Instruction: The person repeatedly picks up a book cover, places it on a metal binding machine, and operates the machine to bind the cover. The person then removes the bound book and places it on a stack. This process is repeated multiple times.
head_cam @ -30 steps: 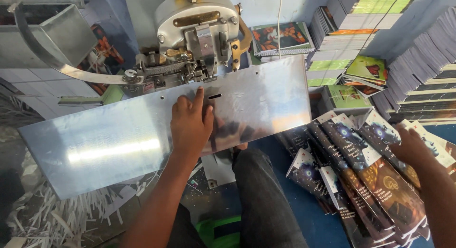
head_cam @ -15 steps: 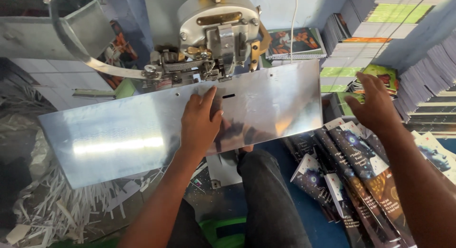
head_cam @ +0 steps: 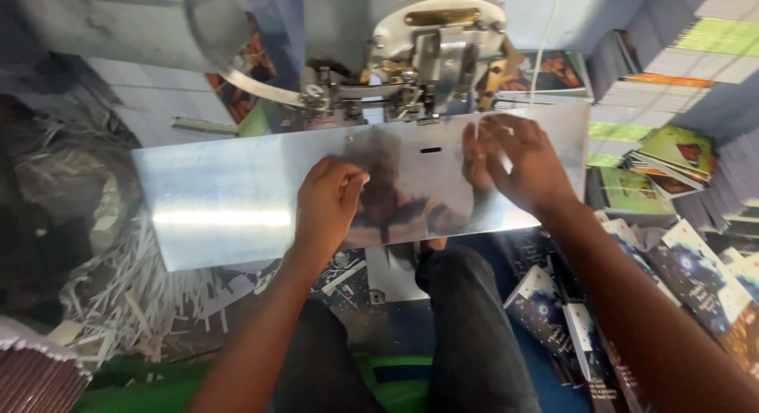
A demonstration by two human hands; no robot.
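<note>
A shiny metal plate [head_cam: 229, 196] forms the slanted work surface in front of a stitching machine head [head_cam: 431, 53]. My left hand [head_cam: 328, 203] rests on the middle of the plate with its fingers curled, nothing in it. On the plate's right part lies my right hand [head_cam: 518, 160], fingers spread just right of a small dark slot [head_cam: 431, 150], nothing visibly held. Both hands are mirrored in the metal.
Dark-covered booklets [head_cam: 696, 279] lie fanned out at the lower right. Taller stacks of booklets [head_cam: 680, 61] stand at the back right. Paper trimmings [head_cam: 134, 294] litter the floor at the left. My knee [head_cam: 462, 302] is under the plate.
My right hand has come from the booklets at the right onto the plate beside the slot. The left hand has curled its fingers and stayed on the plate.
</note>
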